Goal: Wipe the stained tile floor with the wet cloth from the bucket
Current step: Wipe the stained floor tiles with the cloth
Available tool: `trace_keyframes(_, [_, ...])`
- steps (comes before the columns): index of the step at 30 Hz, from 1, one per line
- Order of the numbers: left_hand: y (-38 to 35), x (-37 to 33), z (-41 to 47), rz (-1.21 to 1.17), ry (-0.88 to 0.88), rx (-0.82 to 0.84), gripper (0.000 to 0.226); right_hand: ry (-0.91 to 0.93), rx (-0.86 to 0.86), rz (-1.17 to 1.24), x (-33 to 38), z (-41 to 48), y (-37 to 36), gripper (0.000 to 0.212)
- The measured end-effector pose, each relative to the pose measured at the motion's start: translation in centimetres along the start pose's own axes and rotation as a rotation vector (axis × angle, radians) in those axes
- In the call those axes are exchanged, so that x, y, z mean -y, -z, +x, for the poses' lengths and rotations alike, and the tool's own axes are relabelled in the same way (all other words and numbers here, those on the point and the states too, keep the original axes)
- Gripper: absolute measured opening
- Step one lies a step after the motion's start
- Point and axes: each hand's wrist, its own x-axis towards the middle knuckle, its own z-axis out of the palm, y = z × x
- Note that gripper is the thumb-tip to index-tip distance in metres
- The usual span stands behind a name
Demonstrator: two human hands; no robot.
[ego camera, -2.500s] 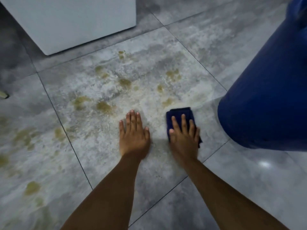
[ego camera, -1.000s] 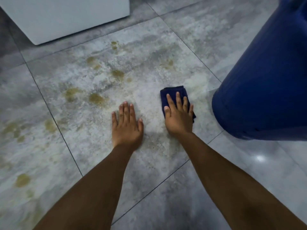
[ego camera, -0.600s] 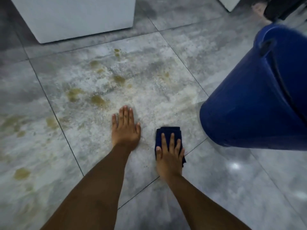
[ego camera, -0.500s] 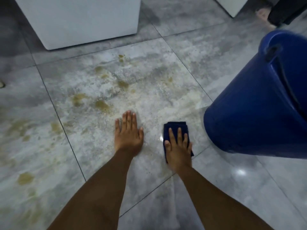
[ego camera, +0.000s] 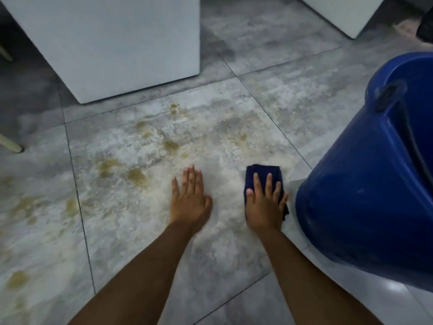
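grey tile floor spreads under us, mottled like stone, glossy at the near right and cut by thin dark grout lines. our left hand lies flat on the tile, fingers straight and close together, thumb out to the side. our right hand presses flat on the cloth, fingers straight and a little spread, none curled round it. the cloth is dark blue and soft, folded into a rough rectangle, and it lies on the floor between the left hand and the bucket. its long axis runs away from us, along the line of the right hand's fingers. its near part sits under the palm, its far end juts out past the fingertips, and a corner shows by the little finger. just to its right stands the bucket, round, of smooth blue plastic with a sheen, a dark handle mount at its rim. beyond the left hand, yellow-brown stains blotch the pale, grainy tile, with more off to the left. farther back stands a plain white cabinet with flat faces and a square corner, and another white unit at the far right.
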Motion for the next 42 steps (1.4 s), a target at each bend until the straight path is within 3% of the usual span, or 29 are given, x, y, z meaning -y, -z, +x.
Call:
trace_keyframes(3, [0.5, -2.2, 3.6, -0.021, -0.007, 0.038, 0.065, -0.087, -0.055, 0.027, 0.5, 0.9, 0.0, 0.054])
trace_keyframes(10, [0.0, -3.2, 1.8, -0.008, -0.035, -0.093, 0.065, 0.266, -0.08, 0.028, 6.0, 7.8, 4.1, 0.052])
trace_keyframes(11, [-1.7, -2.9, 3.5, -0.028, 0.031, -0.071, 0.066, 0.281, 0.012, 0.042, 7.0, 12.4, 3.0, 0.052])
trace_keyframes(12, [-3.1, -2.7, 5.3, -0.036, 0.114, -0.037, 0.066, 0.245, 0.067, 0.067, 7.6, 16.5, 1.5, 0.052])
trace_keyframes(16, [-3.4, -2.5, 5.1, 0.01, 0.101, -0.062, 0.067, -0.023, -0.072, 0.114, 5.2, 15.1, 0.7, 0.052])
trace_keyframes(19, [-3.6, -3.2, 4.7, 0.014, 0.073, -0.071, 0.068, 0.14, -0.073, 0.083, 5.5, 12.5, -0.2, 0.051])
trace_keyframes(22, [-3.3, -3.9, 5.0, -0.014, 0.06, -0.084, 0.068, 0.275, -0.005, 0.05, 7.0, 17.4, 3.0, 0.051])
trace_keyframes(26, [-3.2, -3.0, 6.0, 0.006, 0.05, -0.096, 0.069, 0.067, -0.049, 0.102, 5.7, 23.1, 4.8, 0.052])
trace_keyframes(30, [-4.0, -2.1, 4.4, 0.04, 0.074, -0.04, 0.068, -0.27, -0.108, 0.194, 3.9, 17.6, 1.3, 0.053])
trace_keyframes(33, [-4.0, -2.1, 3.9, 0.037, 0.076, -0.018, 0.067, -0.128, -0.111, 0.163, 5.7, 12.8, -0.8, 0.053])
trace_keyframes(36, [-3.2, -2.5, 5.2, 0.004, 0.061, -0.045, 0.066, 0.1, -0.071, 0.085, 5.7, 16.0, 1.6, 0.052])
trace_keyframes(40, [-3.0, -2.2, 4.7, -0.01, 0.029, -0.027, 0.066, -0.221, -0.106, 0.128, 0.4, 15.8, 2.0, 0.054])
trace_keyframes(42, [-3.2, -1.7, 4.8, -0.002, 0.057, -0.009, 0.066, -0.279, -0.118, 0.14, 0.9, 12.0, -0.2, 0.054])
